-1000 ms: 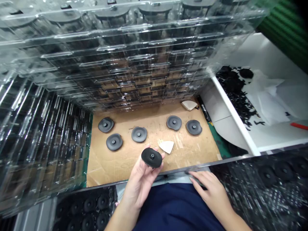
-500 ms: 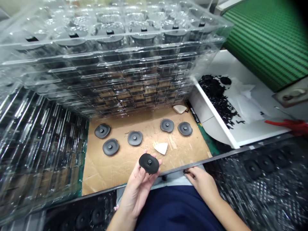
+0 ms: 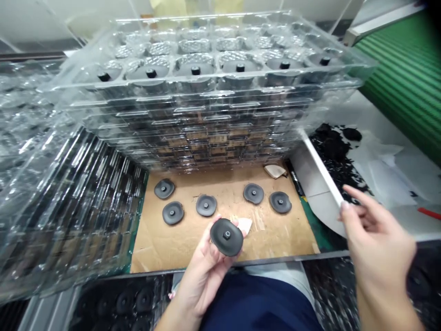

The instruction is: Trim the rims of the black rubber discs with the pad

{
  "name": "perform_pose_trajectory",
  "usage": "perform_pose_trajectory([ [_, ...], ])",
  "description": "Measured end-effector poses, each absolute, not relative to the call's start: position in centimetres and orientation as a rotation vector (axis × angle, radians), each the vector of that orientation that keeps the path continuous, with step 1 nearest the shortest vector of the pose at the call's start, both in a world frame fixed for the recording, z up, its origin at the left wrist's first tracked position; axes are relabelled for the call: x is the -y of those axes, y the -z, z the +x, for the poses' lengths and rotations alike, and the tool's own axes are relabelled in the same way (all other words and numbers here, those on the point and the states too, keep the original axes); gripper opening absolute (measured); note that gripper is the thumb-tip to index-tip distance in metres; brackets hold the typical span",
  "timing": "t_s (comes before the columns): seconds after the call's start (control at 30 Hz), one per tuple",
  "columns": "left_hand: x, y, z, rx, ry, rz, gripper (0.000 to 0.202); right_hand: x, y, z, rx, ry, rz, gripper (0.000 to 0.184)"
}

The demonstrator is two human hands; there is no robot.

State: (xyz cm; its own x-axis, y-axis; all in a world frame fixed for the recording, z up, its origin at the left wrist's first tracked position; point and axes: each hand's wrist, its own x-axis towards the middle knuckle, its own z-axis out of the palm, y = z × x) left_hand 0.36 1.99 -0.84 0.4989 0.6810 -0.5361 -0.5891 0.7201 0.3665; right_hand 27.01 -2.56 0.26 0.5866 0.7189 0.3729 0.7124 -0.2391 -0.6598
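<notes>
My left hand (image 3: 210, 271) grips a black rounded plastic disc (image 3: 226, 236) by its edges, its small central stud facing up. The hand is above the front part of a cardboard sheet (image 3: 275, 243). Several similar dark discs lie on the cardboard, among them a disc (image 3: 206, 205) just beyond the held one. A white triangular pad (image 3: 245, 225) is partly hidden behind the held disc. Over the near wall of a white bin (image 3: 325, 172) is my right hand (image 3: 375, 230), slightly blurred, thumb and index finger apart with nothing visible between them.
Stacked clear plastic trays (image 3: 217, 105) rise behind the cardboard, holding discs on top. More clear trays (image 3: 93, 184) lean at the left. Small black scraps (image 3: 336, 151) lie in the bin. A green ribbed conveyor belt (image 3: 406, 64) runs at upper right.
My right hand has moved from the table's front edge up and right to the bin, its fingers parting. My left hand still holds the disc, now tilted differently. The view has shifted.
</notes>
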Motion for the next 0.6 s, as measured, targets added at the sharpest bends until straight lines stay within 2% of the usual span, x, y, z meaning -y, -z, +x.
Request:
perform_pose_trajectory([
  [0.1,-2.5,0.5,0.4,-0.738,-0.822,0.122,0.07,1.5,2.1,22.5,1.459,-0.222,-1.893,0.029],
  [0.17,-2.8,0.3,0.3,-0.754,-0.837,0.102,0.073,1.0,4.3,19.6,1.643,-0.397,-1.833,0.029],
  [0.33,-3.3,0.2,0.0,-0.779,-0.845,0.054,0.06,0.8,8.8,16.2,1.75,-0.511,-1.773,0.03],
  [0.43,-3.2,0.7,0.0,-0.762,-0.87,0.052,0.053,1.4,9.0,16.1,1.822,-0.618,-1.659,0.028],
  [0.6,-3.0,0.8,-0.1,-0.72,-0.843,0.088,0.052,1.3,7.9,16.8,1.832,-0.718,-1.62,0.023],
])
